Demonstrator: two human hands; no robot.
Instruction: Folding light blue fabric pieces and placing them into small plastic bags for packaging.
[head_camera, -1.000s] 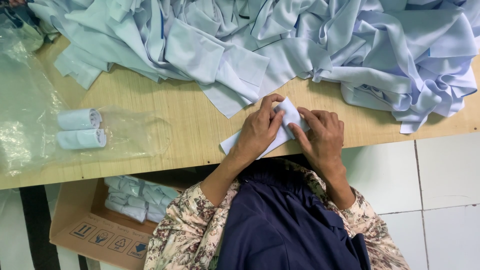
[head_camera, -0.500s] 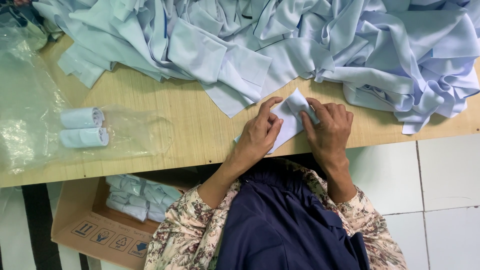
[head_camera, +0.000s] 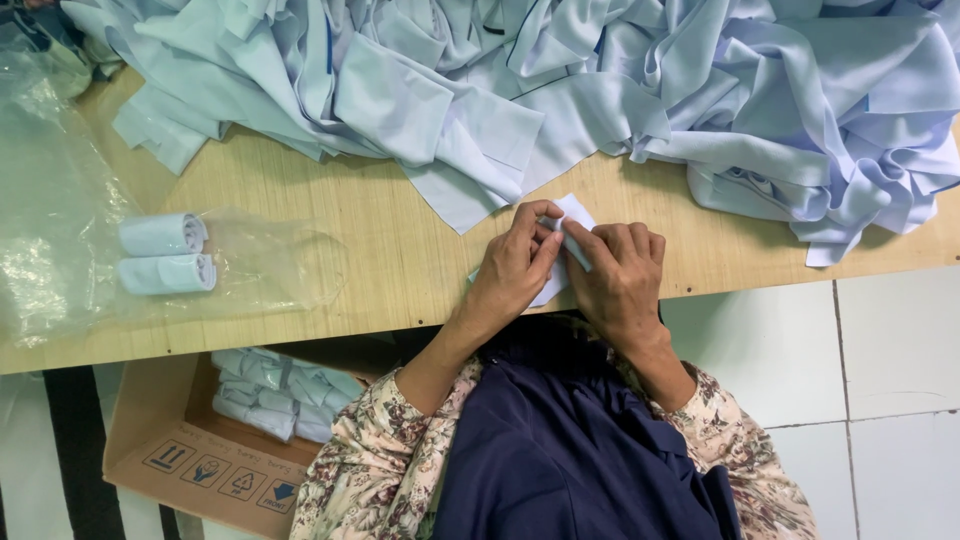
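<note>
A small light blue fabric piece (head_camera: 574, 214) lies at the near edge of the wooden table (head_camera: 370, 260), partly rolled from its near side. My left hand (head_camera: 512, 272) and my right hand (head_camera: 618, 276) both pinch the rolled part, fingertips meeting over it. Most of the piece is hidden under my fingers; one flat corner sticks out toward the cloth pile. Both hands sit side by side, close to my body.
A big heap of light blue cloth (head_camera: 560, 90) covers the far side of the table. Two rolled pieces (head_camera: 163, 254) lie inside a clear plastic bag (head_camera: 60, 230) at left. Below the table stands a cardboard box (head_camera: 200, 440) with several rolled pieces.
The fabric piece was lying flatter under my hands; now my fingers have gathered it into a tighter roll, and both hands have drawn closer together over it.
</note>
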